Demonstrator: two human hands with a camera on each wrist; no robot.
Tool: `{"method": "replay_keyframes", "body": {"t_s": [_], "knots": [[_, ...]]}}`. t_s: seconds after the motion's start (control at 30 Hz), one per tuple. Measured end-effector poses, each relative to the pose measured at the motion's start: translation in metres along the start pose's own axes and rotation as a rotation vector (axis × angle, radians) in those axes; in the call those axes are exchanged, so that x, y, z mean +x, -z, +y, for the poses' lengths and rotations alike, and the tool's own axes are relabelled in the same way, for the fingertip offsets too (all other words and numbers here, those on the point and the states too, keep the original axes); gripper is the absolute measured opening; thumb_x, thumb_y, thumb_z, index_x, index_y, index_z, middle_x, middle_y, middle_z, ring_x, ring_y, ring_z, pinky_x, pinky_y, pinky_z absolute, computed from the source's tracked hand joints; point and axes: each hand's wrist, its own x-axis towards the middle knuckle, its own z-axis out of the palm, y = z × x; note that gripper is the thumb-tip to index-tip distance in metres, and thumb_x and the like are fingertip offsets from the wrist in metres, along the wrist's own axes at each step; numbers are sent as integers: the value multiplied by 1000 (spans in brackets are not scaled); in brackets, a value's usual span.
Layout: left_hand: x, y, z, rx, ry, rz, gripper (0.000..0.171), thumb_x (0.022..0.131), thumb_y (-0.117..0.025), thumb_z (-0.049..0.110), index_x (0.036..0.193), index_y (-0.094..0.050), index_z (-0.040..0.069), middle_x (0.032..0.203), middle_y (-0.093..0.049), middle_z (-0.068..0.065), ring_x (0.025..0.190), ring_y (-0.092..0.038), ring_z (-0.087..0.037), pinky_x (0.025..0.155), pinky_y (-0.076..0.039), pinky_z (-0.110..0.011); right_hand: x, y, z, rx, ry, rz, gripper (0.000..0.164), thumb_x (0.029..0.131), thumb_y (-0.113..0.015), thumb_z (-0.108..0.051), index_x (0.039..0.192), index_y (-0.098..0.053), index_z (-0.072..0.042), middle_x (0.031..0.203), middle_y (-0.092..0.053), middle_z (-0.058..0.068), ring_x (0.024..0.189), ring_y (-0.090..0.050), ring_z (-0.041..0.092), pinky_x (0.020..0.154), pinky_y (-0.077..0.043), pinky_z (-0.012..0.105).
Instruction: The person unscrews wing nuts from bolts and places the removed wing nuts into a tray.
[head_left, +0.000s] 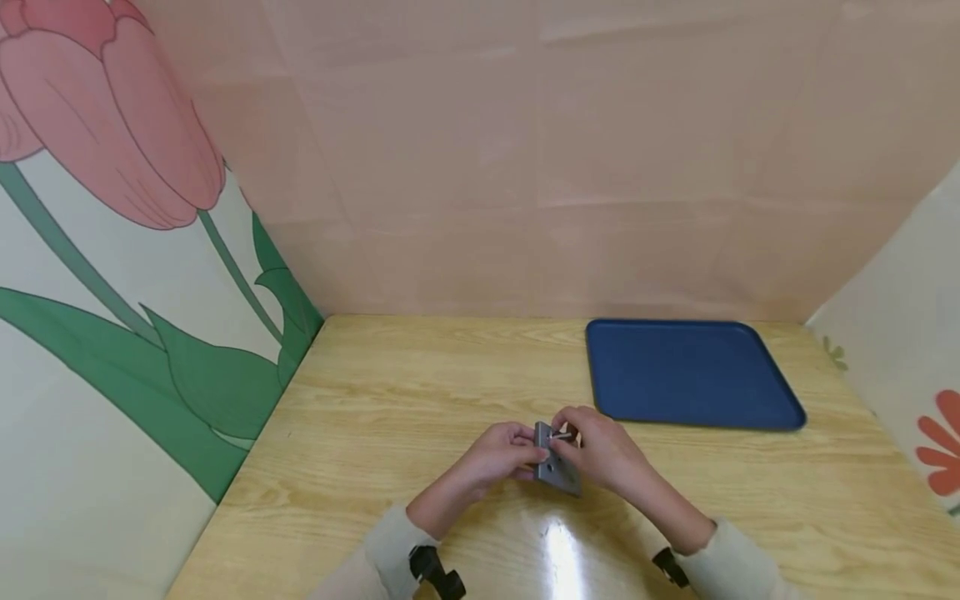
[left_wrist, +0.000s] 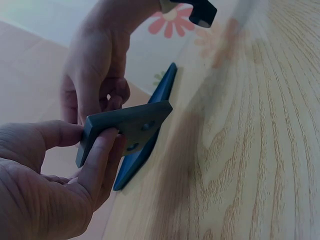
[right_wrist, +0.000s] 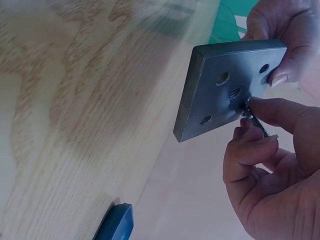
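A thick grey metal plate (right_wrist: 210, 95) with several round holes is held up, tilted, over the wooden table. My left hand (head_left: 495, 454) pinches one edge of it between thumb and fingers. My right hand (head_left: 603, 454) pinches a small screw (right_wrist: 258, 124) with a threaded shaft against the face of the plate. In the right wrist view the screw's inner end sits right at a hole near the plate's edge, partly covered by the fingertips. The left wrist view shows the plate's other face, with two holes visible beside the left fingers (left_wrist: 102, 155).
A blue tray (head_left: 690, 371) lies on the table (head_left: 420, 375) behind and to the right of the hands. A pinkish cloth wall (head_left: 487, 167) rises at the back edge, with flower-printed panels at left and right. Each wrist wears a black camera strap.
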Motion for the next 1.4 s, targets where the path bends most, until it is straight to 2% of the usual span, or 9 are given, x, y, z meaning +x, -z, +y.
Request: {"method": "replay_keyframes", "body": {"t_s": [0.23, 0.4, 0.6, 0.83, 1.1, 1.27, 1.4], "knots": [[0, 2, 0, 1, 4, -3, 25, 92, -71, 5, 114, -63, -5, 101, -74, -12, 88, -72, -23, 74, -61, -34, -1, 1, 0, 18, 29, 6, 13, 90, -76, -13, 99, -69, -19, 93, -64, -3, 84, -62, 13, 68, -51, 32], [1, 2, 0, 5, 6, -4, 26, 91, -71, 5, 114, -63, -4, 100, -74, -10, 87, -72, -21, 74, -61, -33, 0, 1, 1, 56, 18, 11, 5, 94, -73, -23, 98, -70, -20, 90, -62, -5, 75, -56, 9, 63, -48, 28], [2, 3, 0, 27, 11, -18, 27, 92, -71, 7, 116, -63, -3, 100, -74, -8, 87, -72, -19, 75, -61, -32, 3, 0, 1, 30, -29, 42, 19, 98, -67, -34, 94, -71, -16, 85, -61, -3, 69, -51, 10, 59, -44, 28], [2, 3, -1, 14, 11, -11, 25, 91, -71, 5, 114, -63, -4, 101, -74, -9, 88, -72, -21, 75, -61, -33, 4, 1, 1, 3, -84, -21, 26, 99, -64, -40, 88, -71, -17, 83, -60, -2, 71, -51, 13, 61, -43, 31], [1, 2, 0, 2, 8, -3, 26, 92, -71, 4, 114, -63, -4, 102, -73, -10, 88, -72, -22, 76, -61, -34, 3, 1, 0, 2, -77, -44, 21, 98, -67, -38, 92, -69, -18, 84, -60, -4, 72, -51, 11, 62, -43, 31], [-1, 3, 0, 0, 11, -1, 26, 92, -70, 4, 114, -62, -4, 102, -73, -10, 89, -72, -22, 77, -61, -35, 2, 1, 0, 17, -61, -43, 14, 95, -71, -30, 99, -69, -17, 89, -63, -3, 75, -55, 11, 62, -45, 30], [-1, 3, 1, 6, 10, 2, 25, 92, -71, 5, 113, -63, -4, 102, -73, -11, 88, -72, -22, 76, -61, -35, 1, 1, -1, 27, -27, -31, 12, 94, -73, -23, 102, -68, -16, 93, -63, -1, 81, -59, 17, 63, -46, 31]]}}
